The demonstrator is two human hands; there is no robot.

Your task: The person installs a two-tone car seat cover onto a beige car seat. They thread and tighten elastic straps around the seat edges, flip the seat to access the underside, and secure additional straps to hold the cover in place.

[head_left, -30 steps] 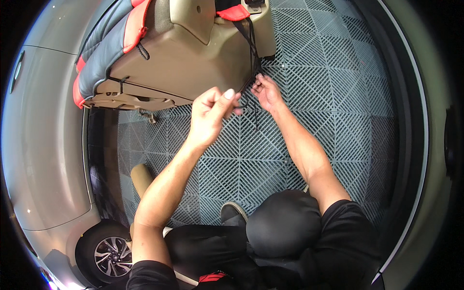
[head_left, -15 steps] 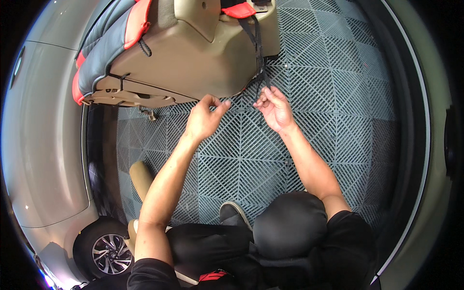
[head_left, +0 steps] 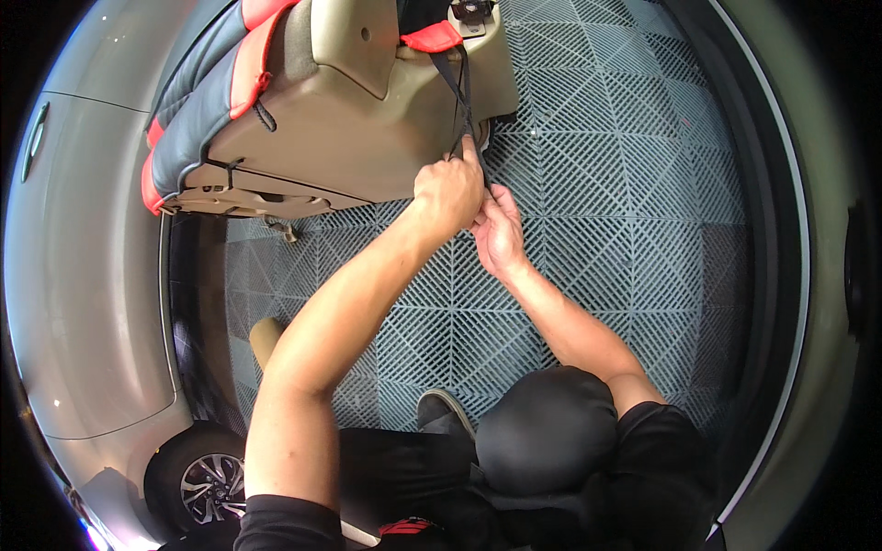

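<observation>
A beige car seat [head_left: 294, 147] stands on the floor with a grey and red padded seat cover [head_left: 197, 119] on it. From the cover's red tab [head_left: 432, 37] a black strap [head_left: 464, 92] hangs down past the seat's edge. My left hand [head_left: 447, 195] is closed on the strap, its index finger stretched up along it. Just below and to the right, my right hand [head_left: 501, 234] holds the strap's lower part between curled fingers. The two hands touch or nearly touch, and the left one partly hides the right fingertips.
A silver car [head_left: 92, 257] with a wheel [head_left: 211, 487] stands along the left. Grey slatted floor tiles [head_left: 588, 303] spread beneath. A light-coloured car panel [head_left: 827, 184] curves along the right. Small cords [head_left: 265, 115] hang from the cover, and a metal piece [head_left: 292, 234] pokes from under the seat.
My left hand has moved up and right from beside the seat and taken hold of the strap. My right hand has shifted a little left and down, still holding it.
</observation>
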